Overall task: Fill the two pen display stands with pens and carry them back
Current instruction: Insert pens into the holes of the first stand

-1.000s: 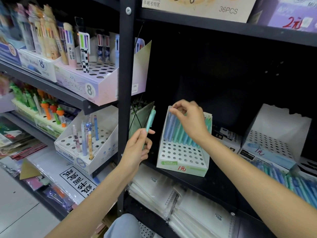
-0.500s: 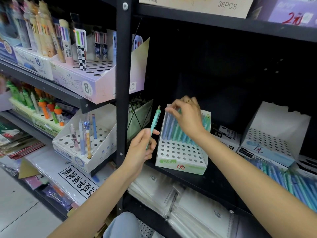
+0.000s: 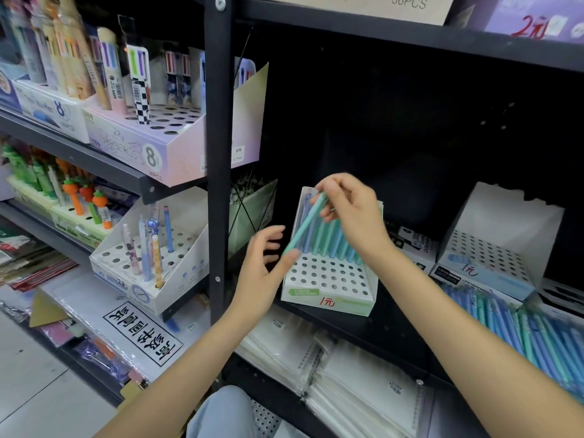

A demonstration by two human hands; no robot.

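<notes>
White pen display stand (image 3: 328, 279) w/ green front strip, sits on the black shelf (image 3: 395, 330), perforated top tilted toward viewer. Back rows filled w/ blue and teal pens (image 3: 335, 241), standing upright, leaning slightly back; front rows of holes bare. One teal pen (image 3: 308, 224) is held diagonally above the stand's left side, upper end pinched in the right hand (image 3: 350, 213), lower end touching the left hand's (image 3: 262, 273) fingertips. Second stand (image 3: 493, 248), white w/ pale blue front, is further right on same shelf, holes bare. Loose blue/teal pens (image 3: 521, 330) lie in a pile in front of it, lower right.
</notes>
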